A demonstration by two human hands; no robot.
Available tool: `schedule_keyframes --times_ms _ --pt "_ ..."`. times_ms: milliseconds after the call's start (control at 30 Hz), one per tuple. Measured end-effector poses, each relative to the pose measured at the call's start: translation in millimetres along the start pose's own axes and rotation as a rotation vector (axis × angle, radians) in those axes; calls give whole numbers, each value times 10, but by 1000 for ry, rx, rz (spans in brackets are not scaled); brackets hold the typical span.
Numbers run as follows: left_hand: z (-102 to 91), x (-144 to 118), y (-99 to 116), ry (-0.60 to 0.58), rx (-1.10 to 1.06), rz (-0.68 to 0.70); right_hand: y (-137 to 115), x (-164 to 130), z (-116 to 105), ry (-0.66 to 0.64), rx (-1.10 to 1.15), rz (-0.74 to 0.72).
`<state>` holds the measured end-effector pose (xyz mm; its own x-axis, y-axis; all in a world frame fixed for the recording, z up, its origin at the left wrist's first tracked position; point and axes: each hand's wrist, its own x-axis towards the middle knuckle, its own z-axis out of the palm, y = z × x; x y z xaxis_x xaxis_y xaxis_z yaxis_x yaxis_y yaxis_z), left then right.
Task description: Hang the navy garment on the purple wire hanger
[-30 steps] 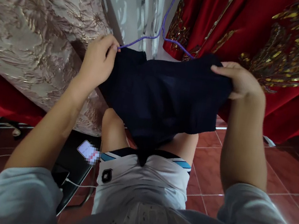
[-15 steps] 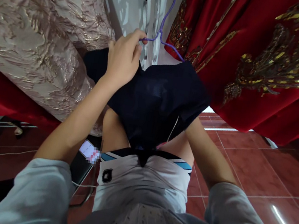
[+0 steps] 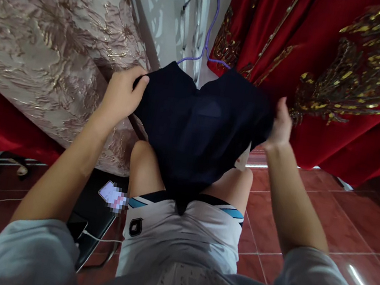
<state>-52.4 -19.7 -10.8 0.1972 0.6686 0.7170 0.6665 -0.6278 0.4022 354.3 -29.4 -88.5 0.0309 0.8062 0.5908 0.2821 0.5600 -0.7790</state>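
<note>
The dark navy garment (image 3: 200, 125) hangs at the middle of the view on a purple hanger (image 3: 206, 43), whose hook rises toward 12 o'clock, the cloth draping down over the person's knees. The left hand (image 3: 121, 94) at 9 o'clock has its fingers closed on the garment's shoulder edge; the right hand (image 3: 280, 123) at 3 o'clock pinches the opposite edge. A red embroidered dress (image 3: 349, 81) hangs at 2 o'clock, pale brocade fabric (image 3: 46, 40) at 10 o'clock, and a phone (image 3: 112, 193) lies at 7 o'clock.
</note>
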Motion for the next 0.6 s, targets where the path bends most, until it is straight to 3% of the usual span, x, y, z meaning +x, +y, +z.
schedule_keyframes --times_ms 133,333,467,567,600 --pt "73 -40 149 85 -45 37 -85 60 -220 -43 248 240" --pt "160 -92 589 194 18 157 -349 90 -206 238 391 265" --pt "158 -230 755 175 -7 153 -566 37 -140 324 486 134" --pt "174 -261 924 128 -256 65 -787 -193 -20 421 294 -65" --pt "176 -254 998 114 -392 13 -863 -301 37 382 193 -134"
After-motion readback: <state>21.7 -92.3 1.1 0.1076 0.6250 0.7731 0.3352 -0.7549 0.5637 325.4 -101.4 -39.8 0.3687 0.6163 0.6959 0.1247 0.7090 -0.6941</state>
